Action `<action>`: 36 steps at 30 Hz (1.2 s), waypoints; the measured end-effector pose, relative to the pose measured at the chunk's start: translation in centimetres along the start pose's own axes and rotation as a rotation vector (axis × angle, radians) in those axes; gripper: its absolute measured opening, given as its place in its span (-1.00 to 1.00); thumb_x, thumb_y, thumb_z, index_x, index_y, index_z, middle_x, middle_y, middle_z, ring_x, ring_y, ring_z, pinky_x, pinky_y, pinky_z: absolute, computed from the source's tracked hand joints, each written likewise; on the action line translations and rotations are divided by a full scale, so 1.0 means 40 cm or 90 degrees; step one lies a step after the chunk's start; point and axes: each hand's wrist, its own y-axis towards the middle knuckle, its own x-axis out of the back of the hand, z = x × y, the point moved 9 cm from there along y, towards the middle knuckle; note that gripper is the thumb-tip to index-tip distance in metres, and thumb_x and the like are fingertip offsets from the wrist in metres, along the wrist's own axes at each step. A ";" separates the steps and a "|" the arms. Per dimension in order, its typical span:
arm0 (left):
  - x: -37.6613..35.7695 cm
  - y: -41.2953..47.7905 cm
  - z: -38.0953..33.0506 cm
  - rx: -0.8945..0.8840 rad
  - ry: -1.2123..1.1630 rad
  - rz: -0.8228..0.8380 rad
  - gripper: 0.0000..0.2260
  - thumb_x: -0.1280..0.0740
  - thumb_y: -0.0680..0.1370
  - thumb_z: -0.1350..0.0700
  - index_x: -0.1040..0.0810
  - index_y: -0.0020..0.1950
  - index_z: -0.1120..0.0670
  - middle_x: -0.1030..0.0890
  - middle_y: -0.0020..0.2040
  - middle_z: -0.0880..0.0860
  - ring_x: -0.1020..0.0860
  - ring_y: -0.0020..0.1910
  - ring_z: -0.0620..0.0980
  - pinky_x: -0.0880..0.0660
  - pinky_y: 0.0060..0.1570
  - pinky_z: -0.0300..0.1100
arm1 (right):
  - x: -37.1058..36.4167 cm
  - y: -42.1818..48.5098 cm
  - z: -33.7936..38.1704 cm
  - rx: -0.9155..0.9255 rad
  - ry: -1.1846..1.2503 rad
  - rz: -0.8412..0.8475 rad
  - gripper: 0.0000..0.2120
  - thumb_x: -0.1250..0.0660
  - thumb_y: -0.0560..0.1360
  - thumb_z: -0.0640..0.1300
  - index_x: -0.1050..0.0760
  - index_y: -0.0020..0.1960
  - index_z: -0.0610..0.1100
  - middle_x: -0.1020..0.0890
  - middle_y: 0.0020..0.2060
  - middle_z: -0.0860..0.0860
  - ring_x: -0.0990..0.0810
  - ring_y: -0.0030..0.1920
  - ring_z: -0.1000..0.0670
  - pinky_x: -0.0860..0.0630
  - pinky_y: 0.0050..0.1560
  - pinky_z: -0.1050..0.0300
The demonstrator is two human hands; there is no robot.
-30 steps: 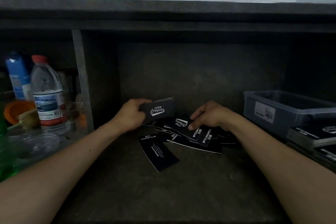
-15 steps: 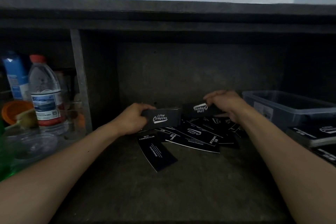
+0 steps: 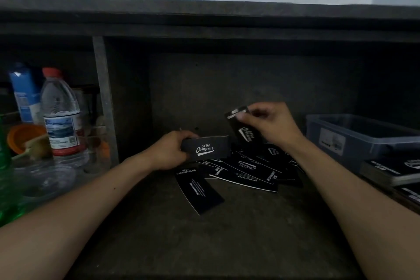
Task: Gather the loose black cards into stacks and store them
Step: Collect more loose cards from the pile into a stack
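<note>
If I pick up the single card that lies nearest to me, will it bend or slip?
Probably thin and light: the near card lies quite flat on the shelf, so its edge may be hard to catch. Likely fairly stiff: the held card in the right hand stands up without drooping.

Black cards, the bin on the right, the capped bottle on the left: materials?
Black cards: likely matte coated paper or thin card stock, as white cut edges show and there is little glare.
Bin: probably moulded plastic, with semi-clear bluish-grey walls and a stuck-on label.
Bottle: thin clear plastic, with a see-through body showing highlights. The red cap looks like plastic too.
</note>
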 end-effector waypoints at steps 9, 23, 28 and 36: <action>-0.002 -0.001 0.002 0.019 -0.005 0.013 -0.57 -0.40 0.47 0.36 -0.56 0.30 0.07 -0.65 0.12 0.03 -0.63 0.11 -0.03 -0.59 0.15 -0.11 | -0.030 0.000 -0.070 -0.021 -0.186 0.119 -0.66 -0.45 0.40 -0.42 -0.57 0.02 -0.05 -0.69 -0.13 -0.01 -0.62 -0.25 0.24 -0.55 -0.12 0.24; -0.007 -0.016 -0.026 0.018 -0.062 0.040 -0.56 -0.57 0.42 0.07 -0.56 0.26 -0.01 -0.65 0.10 -0.09 -0.64 0.05 -0.16 -0.60 0.07 -0.23 | -0.048 -0.016 -0.132 -0.159 -0.351 0.111 -0.65 -0.66 0.24 -0.13 -0.60 -0.07 -0.02 -0.65 -0.28 0.11 -0.62 -0.24 0.12 -0.54 -0.10 0.21; 0.002 -0.010 -0.025 0.013 0.000 0.007 -0.72 -0.38 0.58 0.22 -0.58 0.28 0.04 -0.63 0.13 -0.06 -0.60 0.12 -0.13 -0.55 0.13 -0.22 | -0.097 -0.037 -0.158 -0.240 -0.185 0.190 -0.61 -0.66 0.24 -0.20 -0.58 -0.02 -0.10 -0.70 -0.20 0.00 -0.67 -0.17 0.02 -0.63 -0.06 0.07; 0.015 0.001 0.017 0.088 -0.035 -0.040 -0.84 -0.40 0.56 0.22 -0.65 0.10 0.03 -0.68 0.02 0.00 -0.65 -0.05 -0.09 -0.56 -0.06 -0.23 | -0.105 -0.073 -0.186 -0.344 -0.333 0.281 -0.39 -0.69 0.15 -0.05 -0.61 0.16 -0.05 -0.66 0.04 0.01 -0.62 0.09 0.00 -0.54 0.23 0.09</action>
